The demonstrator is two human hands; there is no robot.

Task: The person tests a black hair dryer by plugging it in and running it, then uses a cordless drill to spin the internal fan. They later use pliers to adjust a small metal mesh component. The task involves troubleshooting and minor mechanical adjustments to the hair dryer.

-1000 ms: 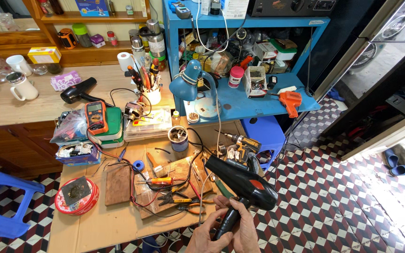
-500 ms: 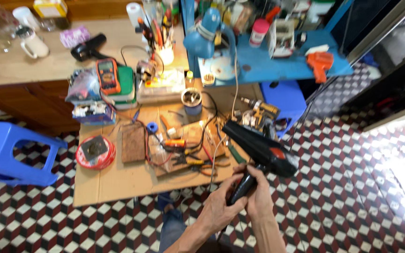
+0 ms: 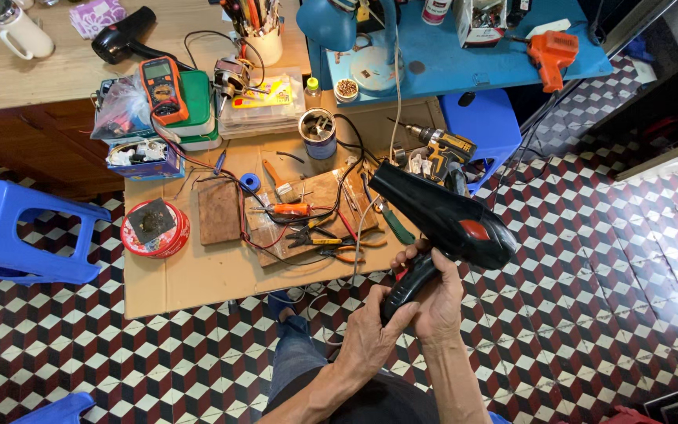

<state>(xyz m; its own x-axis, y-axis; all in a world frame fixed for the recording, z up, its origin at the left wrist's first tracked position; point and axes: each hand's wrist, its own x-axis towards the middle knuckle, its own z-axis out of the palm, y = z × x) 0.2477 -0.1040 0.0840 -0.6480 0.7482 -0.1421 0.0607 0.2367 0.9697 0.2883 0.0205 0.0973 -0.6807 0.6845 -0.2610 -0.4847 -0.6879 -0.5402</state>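
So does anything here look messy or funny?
Yes. The cardboard table is cluttered: pliers and an orange screwdriver lie tangled in red and black wires. A cordless drill lies tipped on its side. The black hair dryer in both hands looks whole.
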